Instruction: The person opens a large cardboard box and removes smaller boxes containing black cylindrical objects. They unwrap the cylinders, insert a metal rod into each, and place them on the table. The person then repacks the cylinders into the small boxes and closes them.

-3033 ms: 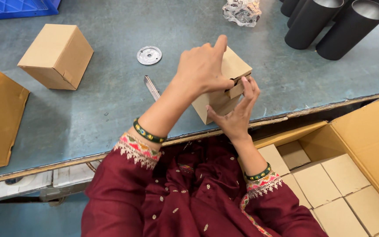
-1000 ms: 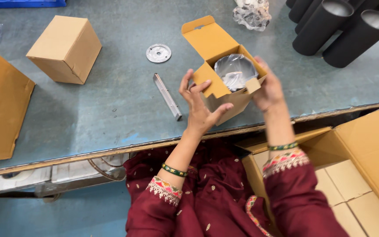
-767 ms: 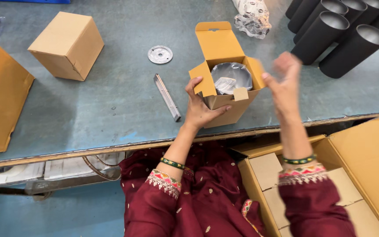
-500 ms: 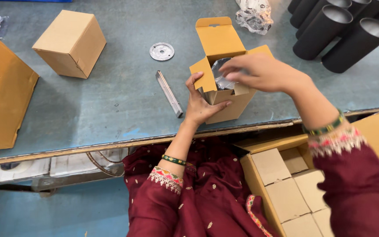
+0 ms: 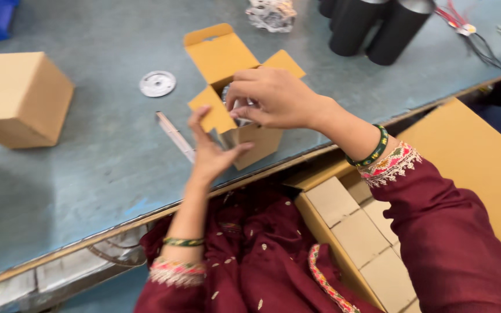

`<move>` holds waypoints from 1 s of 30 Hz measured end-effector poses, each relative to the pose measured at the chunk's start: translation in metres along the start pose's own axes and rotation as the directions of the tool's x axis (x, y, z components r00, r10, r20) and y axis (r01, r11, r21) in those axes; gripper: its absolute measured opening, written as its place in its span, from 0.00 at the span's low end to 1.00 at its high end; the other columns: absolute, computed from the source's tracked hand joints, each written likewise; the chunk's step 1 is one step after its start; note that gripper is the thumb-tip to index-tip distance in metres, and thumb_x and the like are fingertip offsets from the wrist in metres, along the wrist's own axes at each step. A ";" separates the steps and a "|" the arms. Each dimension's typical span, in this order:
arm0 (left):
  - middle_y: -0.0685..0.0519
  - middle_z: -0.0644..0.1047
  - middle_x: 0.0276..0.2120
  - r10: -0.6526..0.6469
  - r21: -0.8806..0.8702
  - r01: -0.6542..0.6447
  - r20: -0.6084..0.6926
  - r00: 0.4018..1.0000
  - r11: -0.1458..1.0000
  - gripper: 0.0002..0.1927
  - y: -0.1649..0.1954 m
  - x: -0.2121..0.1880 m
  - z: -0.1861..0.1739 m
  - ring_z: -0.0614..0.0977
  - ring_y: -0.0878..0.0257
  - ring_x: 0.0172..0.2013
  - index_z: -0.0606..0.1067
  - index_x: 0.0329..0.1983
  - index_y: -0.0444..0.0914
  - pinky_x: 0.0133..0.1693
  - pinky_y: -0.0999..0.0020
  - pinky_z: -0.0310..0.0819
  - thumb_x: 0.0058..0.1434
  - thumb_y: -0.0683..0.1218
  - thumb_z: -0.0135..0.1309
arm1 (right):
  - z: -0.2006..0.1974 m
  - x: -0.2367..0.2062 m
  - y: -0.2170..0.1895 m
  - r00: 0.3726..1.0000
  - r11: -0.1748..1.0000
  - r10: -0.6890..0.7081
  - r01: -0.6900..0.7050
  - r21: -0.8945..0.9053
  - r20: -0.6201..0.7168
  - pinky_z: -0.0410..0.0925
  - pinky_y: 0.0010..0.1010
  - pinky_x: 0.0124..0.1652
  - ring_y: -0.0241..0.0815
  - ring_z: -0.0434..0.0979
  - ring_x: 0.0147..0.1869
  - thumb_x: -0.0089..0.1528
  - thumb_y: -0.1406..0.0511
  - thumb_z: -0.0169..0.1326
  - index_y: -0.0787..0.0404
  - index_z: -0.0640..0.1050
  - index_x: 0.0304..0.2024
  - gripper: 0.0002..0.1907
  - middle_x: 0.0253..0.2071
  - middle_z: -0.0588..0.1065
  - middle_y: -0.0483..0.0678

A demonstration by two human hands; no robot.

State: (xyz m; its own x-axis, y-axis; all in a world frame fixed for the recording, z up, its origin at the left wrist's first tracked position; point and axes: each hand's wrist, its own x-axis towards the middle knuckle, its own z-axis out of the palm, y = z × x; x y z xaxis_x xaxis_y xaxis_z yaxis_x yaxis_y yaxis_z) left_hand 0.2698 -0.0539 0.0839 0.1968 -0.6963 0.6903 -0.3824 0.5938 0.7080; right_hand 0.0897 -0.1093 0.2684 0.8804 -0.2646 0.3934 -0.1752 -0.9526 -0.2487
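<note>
**Both hands at the open carton**

Cupping its near side, your left hand (image 5: pixel 207 153) steadies the small open carton (image 5: pixel 244 124) at the table (image 5: pixel 88 168) edge; your right hand (image 5: pixel 271 95) reaches inside, fingers curled, pinching a shiny part. Packed cartons (image 5: pixel 355 232) wait at your right.

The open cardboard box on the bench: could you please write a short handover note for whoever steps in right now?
Left hand: steadies the small open box at its near side, at the table edge.
Right hand: reaches into the box top, fingers on a shiny item inside; the grip is hidden.
Done: flaps open, item in the box.
Left: flaps not yet closed.
Nearby: metal disc, flat metal strip, closed box, and a carton of packed boxes beside the lap.
</note>
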 end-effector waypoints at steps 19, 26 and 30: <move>0.57 0.87 0.39 -0.742 0.629 -0.744 0.606 0.287 0.226 0.21 0.126 0.174 0.008 0.84 0.64 0.46 0.85 0.43 0.48 0.60 0.58 0.57 0.68 0.62 0.47 | -0.016 -0.035 0.015 0.949 0.964 0.251 -0.226 -0.142 0.193 0.69 0.50 0.41 0.57 0.77 0.44 0.70 0.58 0.51 0.57 0.76 0.49 0.11 0.44 0.74 0.53; 0.58 0.84 0.31 -0.549 0.655 -0.753 0.653 0.522 0.062 0.28 0.111 0.162 -0.005 0.85 0.61 0.33 0.70 0.68 0.51 0.51 0.57 0.60 0.64 0.56 0.54 | -0.015 -0.023 0.033 0.835 0.818 0.528 -0.451 -0.356 0.154 0.72 0.50 0.40 0.60 0.80 0.42 0.59 0.52 0.59 0.58 0.80 0.42 0.18 0.34 0.79 0.56; 0.59 0.84 0.24 -0.368 0.704 -0.708 0.648 0.667 -0.044 0.37 0.096 0.153 -0.015 0.85 0.60 0.24 0.59 0.81 0.43 0.47 0.57 0.62 0.68 0.45 0.50 | -0.010 -0.018 0.044 0.897 0.811 0.440 -0.372 -0.451 0.052 0.72 0.51 0.36 0.62 0.80 0.38 0.54 0.63 0.59 0.60 0.81 0.42 0.14 0.32 0.79 0.57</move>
State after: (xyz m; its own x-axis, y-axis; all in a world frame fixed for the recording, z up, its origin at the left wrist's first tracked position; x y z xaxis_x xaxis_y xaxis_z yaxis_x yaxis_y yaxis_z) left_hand 0.2772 -0.0973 0.2599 -0.3129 -0.9441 0.1035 -0.7584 0.1828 -0.6256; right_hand 0.0620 -0.1476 0.2595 0.7355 -0.6483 0.1971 -0.6681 -0.7423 0.0514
